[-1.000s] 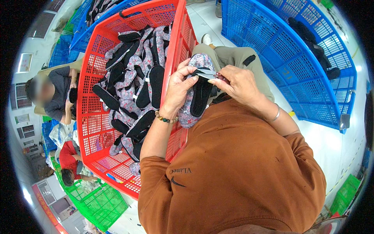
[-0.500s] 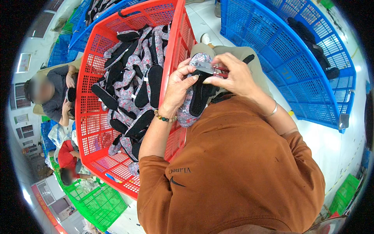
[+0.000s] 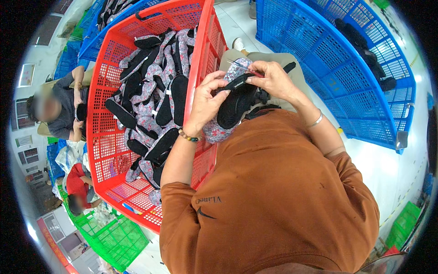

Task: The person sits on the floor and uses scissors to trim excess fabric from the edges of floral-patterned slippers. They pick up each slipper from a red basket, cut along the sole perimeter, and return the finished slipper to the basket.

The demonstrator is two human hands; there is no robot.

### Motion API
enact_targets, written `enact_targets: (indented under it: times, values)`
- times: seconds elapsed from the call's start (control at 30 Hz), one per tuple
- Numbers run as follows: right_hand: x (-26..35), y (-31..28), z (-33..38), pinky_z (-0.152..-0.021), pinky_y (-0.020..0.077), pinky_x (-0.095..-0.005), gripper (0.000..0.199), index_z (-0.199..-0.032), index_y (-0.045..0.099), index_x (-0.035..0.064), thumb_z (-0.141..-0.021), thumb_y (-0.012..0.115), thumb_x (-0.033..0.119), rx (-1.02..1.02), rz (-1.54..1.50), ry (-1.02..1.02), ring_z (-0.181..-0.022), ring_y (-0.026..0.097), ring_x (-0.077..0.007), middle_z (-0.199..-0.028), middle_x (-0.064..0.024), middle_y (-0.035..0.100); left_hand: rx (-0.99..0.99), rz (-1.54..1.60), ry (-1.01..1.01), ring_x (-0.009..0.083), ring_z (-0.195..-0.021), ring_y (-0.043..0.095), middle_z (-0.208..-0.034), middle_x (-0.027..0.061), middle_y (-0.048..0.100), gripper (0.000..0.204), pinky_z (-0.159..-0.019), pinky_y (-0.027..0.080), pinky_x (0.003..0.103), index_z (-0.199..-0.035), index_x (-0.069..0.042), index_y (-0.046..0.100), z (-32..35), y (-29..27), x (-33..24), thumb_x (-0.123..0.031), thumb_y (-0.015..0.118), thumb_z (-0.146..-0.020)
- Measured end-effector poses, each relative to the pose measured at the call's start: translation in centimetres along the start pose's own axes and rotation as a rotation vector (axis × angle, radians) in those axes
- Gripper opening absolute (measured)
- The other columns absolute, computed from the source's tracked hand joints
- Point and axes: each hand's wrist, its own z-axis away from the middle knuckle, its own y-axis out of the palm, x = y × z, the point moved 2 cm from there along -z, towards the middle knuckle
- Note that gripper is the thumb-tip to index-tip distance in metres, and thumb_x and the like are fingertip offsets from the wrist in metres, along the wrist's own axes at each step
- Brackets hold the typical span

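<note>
Over my lap, my left hand (image 3: 206, 98) is closed on a floral slipper (image 3: 237, 83), pinching its black edge between thumb and fingers. My right hand (image 3: 275, 81) is closed around a small pair of scissors (image 3: 241, 65); their thin blades point left above the slipper, and a bit of red handle shows at the fingers. The right thumb is close to the slipper's edge. More black and grey-pink floral slippers (image 3: 219, 133) lie on my lap beneath the hands, partly hidden by them.
Left of me a red crate (image 3: 98, 137) holds a heap of floral slippers with black soles (image 3: 179, 98). A tall blue crate (image 3: 328, 86) stands at the right, with black items in it. Two people sit beyond the red crate, near a green crate (image 3: 117, 244).
The slipper has been tilted so its black edge faces up. The scissors have turned, their blades now thin and edge-on. My right hand has shifted slightly right.
</note>
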Motion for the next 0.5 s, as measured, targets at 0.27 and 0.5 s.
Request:
enact_targets:
  times: [0.27, 0.5]
  values:
    - [0.5, 0.5, 0.1, -0.059, 0.0404, -0.0309, 0.020, -0.084, 0.056, -0.0023, -0.076, 0.066, 0.013, 0.083, -0.035, -0.063, -0.062, 0.049, -0.0184, -0.066, -0.0119, 0.054, 0.264, 0.759, -0.213, 0.0188, -0.114, 0.046, -0.127, 0.0123, 0.045, 0.027, -0.097, 0.035, 0.032, -0.091, -0.001, 0.066, -0.5, -1.0, 1.0, -0.002, 0.073, -0.065]
    - [0.0, 1.5, 1.4, -0.063, 0.0436, -0.0413, 0.031, -0.088, 0.055, 0.0002, -0.077, 0.066, 0.027, -0.147, 0.336, -0.154, -0.076, 0.057, -0.0351, -0.082, -0.0165, 0.057, 0.212, 0.776, -0.281, 0.0200, -0.122, 0.037, -0.131, 0.0152, 0.040, 0.026, -0.103, 0.026, 0.032, -0.095, 0.001, 0.065, -0.4, 0.0, 1.4, -0.005, 0.070, -0.070]
